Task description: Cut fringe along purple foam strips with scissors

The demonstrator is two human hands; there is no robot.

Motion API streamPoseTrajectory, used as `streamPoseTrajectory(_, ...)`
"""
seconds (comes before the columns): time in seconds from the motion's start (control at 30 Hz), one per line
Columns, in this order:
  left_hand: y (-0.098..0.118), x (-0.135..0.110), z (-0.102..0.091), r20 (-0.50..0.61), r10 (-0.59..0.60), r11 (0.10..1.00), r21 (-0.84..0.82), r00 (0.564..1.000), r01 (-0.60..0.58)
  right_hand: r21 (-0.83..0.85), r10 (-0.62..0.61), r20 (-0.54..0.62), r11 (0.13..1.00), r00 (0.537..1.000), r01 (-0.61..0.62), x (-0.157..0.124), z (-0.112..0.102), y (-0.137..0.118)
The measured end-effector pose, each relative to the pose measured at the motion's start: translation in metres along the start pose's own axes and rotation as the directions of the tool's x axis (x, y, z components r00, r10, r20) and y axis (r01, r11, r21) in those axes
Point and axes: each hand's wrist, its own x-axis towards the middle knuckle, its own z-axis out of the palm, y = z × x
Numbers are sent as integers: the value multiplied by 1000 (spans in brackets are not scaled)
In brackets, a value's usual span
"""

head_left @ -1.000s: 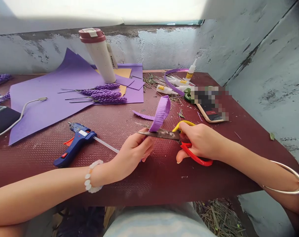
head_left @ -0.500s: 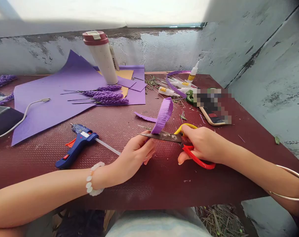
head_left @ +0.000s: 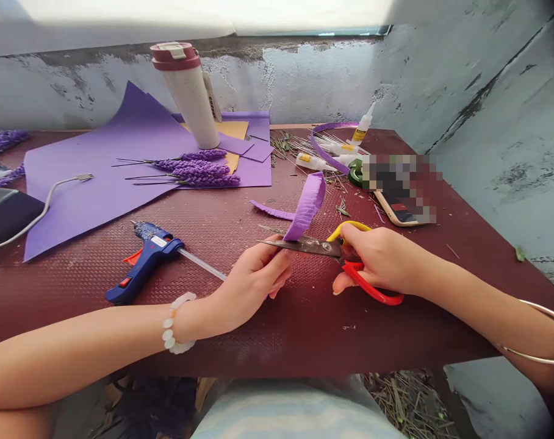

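gripped firmly in the right hand (head_left: 382, 259), red-and-yellow-handled scissors (head_left: 304, 246) are set against a curled, finely slit purple foam strip (head_left: 308, 206), which is pinched closed by the left hand (head_left: 254, 280).

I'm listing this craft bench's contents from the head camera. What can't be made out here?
Phone: pixelated, head view.
Purple strip: lower end hidden by the left hand.
Scissors: handles partly hidden by the right hand.
Black object: cut off by the left edge.
Glue bottle: label too small.
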Motion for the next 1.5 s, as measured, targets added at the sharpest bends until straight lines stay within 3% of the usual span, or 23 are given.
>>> streamPoseTrajectory(0.13, -1, 0, 0, -8, 9, 1000, -4, 1000, -9, 31, 73, 58, 997, 996, -75, 0, 1, -1)
streamPoseTrajectory(0.23, -1, -2, -2, -1, 14, 1000, -25, 1000, -14, 148, 160, 177, 971, 971, -187, 4, -11, -7)
streamPoseTrajectory(0.4, 5, -8, -3, 43, 67, 988, -141, 997, -61, 356, 162, 547, 843, 821, -403, 16, -44, -22)
streamPoseTrajectory(0.5, 8, -10, -3, 48, 67, 980, -191, 997, -56, 404, 128, 638, 784, 759, -472, 21, -55, -27)
streamPoseTrajectory(0.67, 11, -10, -5, 62, 54, 984, -176, 997, -42, 519, 44, 621, 726, 783, -453, 20, -53, -22)
streamPoseTrajectory(0.93, 8, -9, -6, 73, 21, 979, -202, 997, -6, 535, 27, 613, 721, 789, -441, 21, -56, -24)
streamPoseTrajectory(1.1, 8, -8, -6, 74, 18, 977, -215, 997, -2, 510, 48, 645, 716, 762, -477, 19, -53, -22)
streamPoseTrajectory(1.5, 10, -10, -5, 52, -11, 970, -243, 999, 23, 508, 50, 653, 712, 755, -486, 19, -53, -21)
